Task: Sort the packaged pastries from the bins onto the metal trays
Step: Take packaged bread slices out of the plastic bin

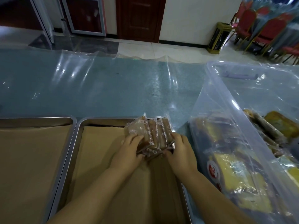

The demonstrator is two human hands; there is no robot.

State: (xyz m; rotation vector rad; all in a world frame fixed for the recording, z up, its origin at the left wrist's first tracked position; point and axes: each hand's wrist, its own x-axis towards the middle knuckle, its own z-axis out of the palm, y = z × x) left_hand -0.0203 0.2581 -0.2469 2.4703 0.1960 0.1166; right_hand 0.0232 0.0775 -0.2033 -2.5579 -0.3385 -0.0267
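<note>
A bunch of several brown pastries in clear wrappers (151, 131) stands on edge at the far right corner of the middle metal tray (77, 131), which is lined with brown paper. My left hand (129, 151) presses the bunch from the left and my right hand (181, 151) from the right, so both hold it together. A second paper-lined metal tray (69, 121) lies to the left with nothing on its visible part. At the right stands a clear plastic bin (215, 94) with yellow and brown packaged pastries (275, 125) inside.
The table carries a teal cloth under a clear plastic sheet (105, 88) beyond the trays. Across the floor are a dark wooden door (139, 18), a black and gold waste bin (218, 38) and stacked red chairs (265, 28).
</note>
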